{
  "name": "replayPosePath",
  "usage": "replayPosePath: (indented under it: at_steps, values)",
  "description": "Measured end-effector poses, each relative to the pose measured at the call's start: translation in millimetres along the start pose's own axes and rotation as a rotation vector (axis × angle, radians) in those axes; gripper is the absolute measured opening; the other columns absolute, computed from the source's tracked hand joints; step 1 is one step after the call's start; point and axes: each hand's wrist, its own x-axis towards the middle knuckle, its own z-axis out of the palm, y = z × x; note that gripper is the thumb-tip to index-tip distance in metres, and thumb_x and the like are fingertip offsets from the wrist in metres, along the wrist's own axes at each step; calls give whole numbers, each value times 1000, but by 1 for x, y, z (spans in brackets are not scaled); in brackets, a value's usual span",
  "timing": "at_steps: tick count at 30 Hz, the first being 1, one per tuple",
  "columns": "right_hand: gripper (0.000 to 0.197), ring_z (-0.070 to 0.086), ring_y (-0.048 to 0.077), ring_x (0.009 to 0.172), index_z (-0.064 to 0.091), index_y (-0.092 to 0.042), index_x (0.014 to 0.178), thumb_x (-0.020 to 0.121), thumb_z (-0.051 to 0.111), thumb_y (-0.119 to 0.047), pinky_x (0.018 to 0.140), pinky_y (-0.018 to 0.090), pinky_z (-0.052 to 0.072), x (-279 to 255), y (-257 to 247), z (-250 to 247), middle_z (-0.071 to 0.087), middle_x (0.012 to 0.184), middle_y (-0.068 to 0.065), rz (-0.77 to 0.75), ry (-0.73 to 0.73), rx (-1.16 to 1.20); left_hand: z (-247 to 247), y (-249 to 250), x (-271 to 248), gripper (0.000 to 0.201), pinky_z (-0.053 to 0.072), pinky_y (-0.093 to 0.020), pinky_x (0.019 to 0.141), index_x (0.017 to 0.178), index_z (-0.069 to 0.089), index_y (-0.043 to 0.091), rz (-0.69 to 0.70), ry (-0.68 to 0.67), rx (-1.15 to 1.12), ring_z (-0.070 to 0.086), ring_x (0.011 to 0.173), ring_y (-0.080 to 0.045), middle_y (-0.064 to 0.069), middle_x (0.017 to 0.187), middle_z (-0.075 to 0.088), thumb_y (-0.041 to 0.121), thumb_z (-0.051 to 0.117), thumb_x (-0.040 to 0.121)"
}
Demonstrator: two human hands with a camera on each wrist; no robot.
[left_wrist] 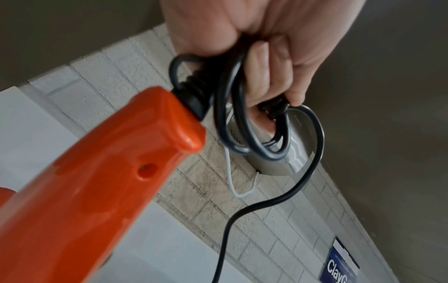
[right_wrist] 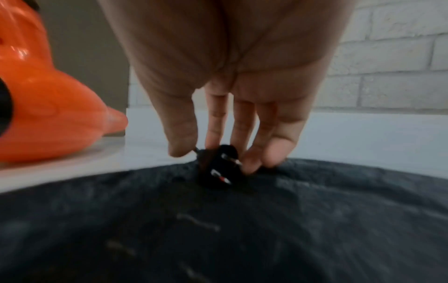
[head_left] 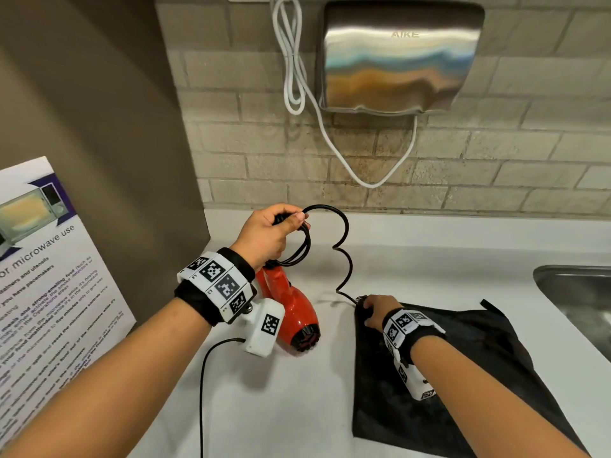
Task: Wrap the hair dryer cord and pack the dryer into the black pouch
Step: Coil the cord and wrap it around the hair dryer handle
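The red hair dryer [head_left: 292, 312] hangs nozzle-down just over the white counter, its handle [left_wrist: 101, 187] rising toward my left hand [head_left: 281, 228]. That hand grips several coiled loops of the black cord [left_wrist: 232, 107] at the handle's end. The free cord [head_left: 345, 256] curves up and then snakes down to my right hand [head_left: 370, 310]. There my thumb and fingertips [right_wrist: 249, 164] pinch the black plug [right_wrist: 218, 168] at the near-left corner of the flat black pouch [head_left: 469, 375]. The pouch [right_wrist: 218, 239] lies on the counter below my right wrist.
A steel sink [head_left: 575, 302] is set into the counter at the right. A wall hand dryer [head_left: 400, 57] with a white cable [head_left: 297, 77] hangs on the brick wall. A microwave notice [head_left: 43, 292] leans at the left. A thin black wire [head_left: 201, 398] trails from my left wrist.
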Motion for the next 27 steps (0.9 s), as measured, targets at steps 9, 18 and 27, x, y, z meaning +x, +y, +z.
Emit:
replayPosePath:
  at_steps: [9,18,27]
  values:
    - [33,54,31,114,53,-10,121,90,43,-8,95,33,44,7,2,1,57,124,16,-18,136,139,-2,-1,-1,15,15,-8,34,82,58,16,11,-4,-19,20,27,0,11,61,62,13,48,93]
    - [29,51,17,89,61,1,95,75,51,18,73,6,38,-14,-18,-53,60,93,14,-428,605,650,-1,1,5,18,16,-10,34,84,57,16,10,26,-20,19,27,-1,-1,81,57,15,43,96]
    - [34,56,13,76,49,-32,77,75,60,0,68,13,42,-71,-67,-78,58,82,-6,-790,540,838,4,1,8,17,17,-10,34,86,57,17,-1,10,-35,20,28,-2,-3,85,59,18,43,96]
